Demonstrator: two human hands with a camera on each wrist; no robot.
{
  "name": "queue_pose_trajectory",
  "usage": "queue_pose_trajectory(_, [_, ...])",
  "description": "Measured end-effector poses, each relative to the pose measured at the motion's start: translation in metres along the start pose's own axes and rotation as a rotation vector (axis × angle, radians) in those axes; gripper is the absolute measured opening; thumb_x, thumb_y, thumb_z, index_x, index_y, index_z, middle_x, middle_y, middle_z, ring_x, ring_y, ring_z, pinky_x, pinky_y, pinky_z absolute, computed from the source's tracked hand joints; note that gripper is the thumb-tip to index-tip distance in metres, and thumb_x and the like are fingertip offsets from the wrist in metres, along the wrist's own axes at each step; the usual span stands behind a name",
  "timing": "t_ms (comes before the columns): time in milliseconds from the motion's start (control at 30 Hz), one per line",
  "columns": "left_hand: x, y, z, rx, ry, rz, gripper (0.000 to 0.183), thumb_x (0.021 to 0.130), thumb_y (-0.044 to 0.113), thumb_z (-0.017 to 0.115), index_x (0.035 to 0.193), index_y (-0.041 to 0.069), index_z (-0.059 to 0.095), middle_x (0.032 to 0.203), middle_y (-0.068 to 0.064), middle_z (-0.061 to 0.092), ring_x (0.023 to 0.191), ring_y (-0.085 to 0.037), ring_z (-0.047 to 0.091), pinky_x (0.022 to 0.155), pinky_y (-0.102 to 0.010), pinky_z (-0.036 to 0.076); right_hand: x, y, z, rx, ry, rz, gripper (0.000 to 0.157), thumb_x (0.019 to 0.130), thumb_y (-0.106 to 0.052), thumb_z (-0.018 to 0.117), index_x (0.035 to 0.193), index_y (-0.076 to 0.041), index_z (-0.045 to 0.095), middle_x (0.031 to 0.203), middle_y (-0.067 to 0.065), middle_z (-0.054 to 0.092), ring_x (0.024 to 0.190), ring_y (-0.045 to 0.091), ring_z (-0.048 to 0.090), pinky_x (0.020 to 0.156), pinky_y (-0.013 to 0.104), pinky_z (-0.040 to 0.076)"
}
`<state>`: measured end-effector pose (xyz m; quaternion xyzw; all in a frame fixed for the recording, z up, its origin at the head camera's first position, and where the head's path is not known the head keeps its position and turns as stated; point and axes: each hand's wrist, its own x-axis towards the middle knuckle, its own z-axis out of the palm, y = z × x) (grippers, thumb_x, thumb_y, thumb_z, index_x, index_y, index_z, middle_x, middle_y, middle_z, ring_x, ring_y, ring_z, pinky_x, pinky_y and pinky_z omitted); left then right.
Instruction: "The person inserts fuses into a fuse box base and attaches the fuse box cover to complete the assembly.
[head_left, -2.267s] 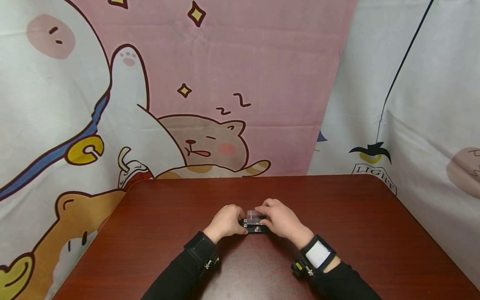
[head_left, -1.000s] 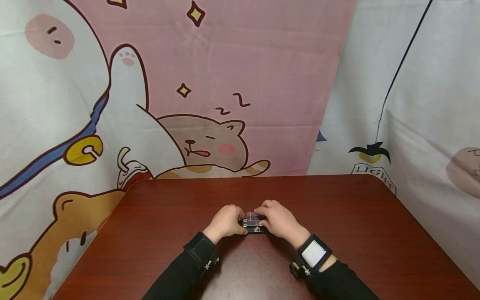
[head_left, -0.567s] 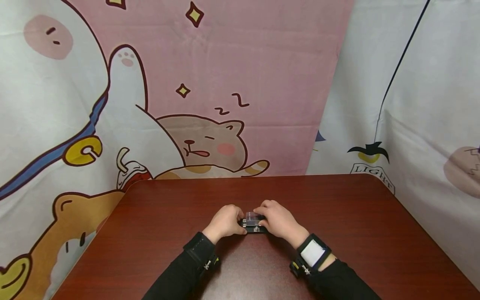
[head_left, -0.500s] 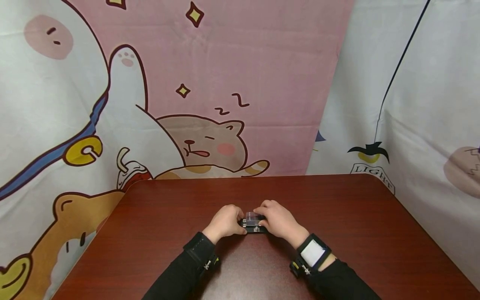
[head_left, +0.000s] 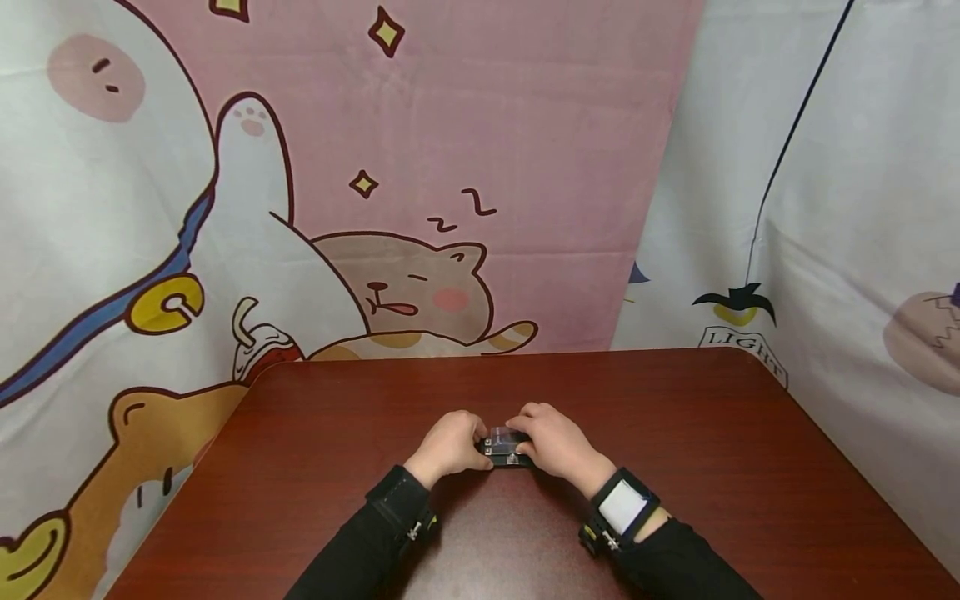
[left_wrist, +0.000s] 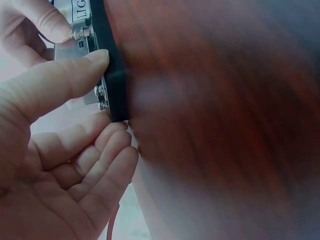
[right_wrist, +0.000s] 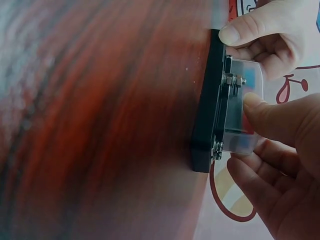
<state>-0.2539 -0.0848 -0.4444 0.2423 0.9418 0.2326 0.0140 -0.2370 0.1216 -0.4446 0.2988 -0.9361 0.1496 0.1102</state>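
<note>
A small black-based block (head_left: 507,460) with metal screw terminals (right_wrist: 234,79) stands on the table between both hands. On its upper side sits a clear plastic cover (right_wrist: 243,145), through which red and blue show in the right wrist view. My left hand (head_left: 448,446) grips the left end of the black base (left_wrist: 116,75): the thumb presses the near side, and the fingers lie behind. From the right, my right hand (head_left: 558,442) pinches the clear cover between thumb and fingers. The far side of the block is hidden.
The block rests on a reddish-brown wooden table (head_left: 360,408) with rounded far corners. Behind and beside it hangs a cloth (head_left: 555,167) printed with cartoon animals. A dark wrist strap with a white panel (head_left: 624,506) is on the right wrist.
The clear cover sits slightly lower on the black base than at first, and my right hand has shifted a little down and left with it. My left hand keeps its hold.
</note>
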Motion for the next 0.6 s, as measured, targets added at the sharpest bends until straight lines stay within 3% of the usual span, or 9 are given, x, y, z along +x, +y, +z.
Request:
queue_pose_trajectory(333, [-0.002, 0.005, 0.001, 0.036, -0.019, -0.028, 0.039, 0.066, 0.022, 0.09, 0.093, 0.005, 0.069, 0.079, 0.001, 0.055, 0.071, -0.014, 0.05, 0.066, -0.032, 0.045, -0.005, 0.006, 0.004, 0.051, -0.038, -0.001, 0.041, 0.085, -0.018, 0.079, 0.124, -0.008, 0.068, 0.107, 0.006, 0.061, 0.097, 0.023, 0.059, 0.081, 0.04, 0.051])
queue_pose_trajectory(600, [-0.012, 0.001, -0.01, -0.056, -0.013, -0.058, 0.047, 0.074, 0.033, 0.086, 0.106, 0.005, 0.066, 0.089, -0.005, 0.065, 0.074, -0.015, 0.057, 0.066, -0.035, 0.048, -0.018, 0.019, -0.005, 0.2, -0.094, 0.079, 0.06, 0.092, -0.035, 0.071, 0.138, 0.001, 0.055, 0.125, 0.015, 0.059, 0.115, 0.031, 0.056, 0.094, 0.048, 0.047])
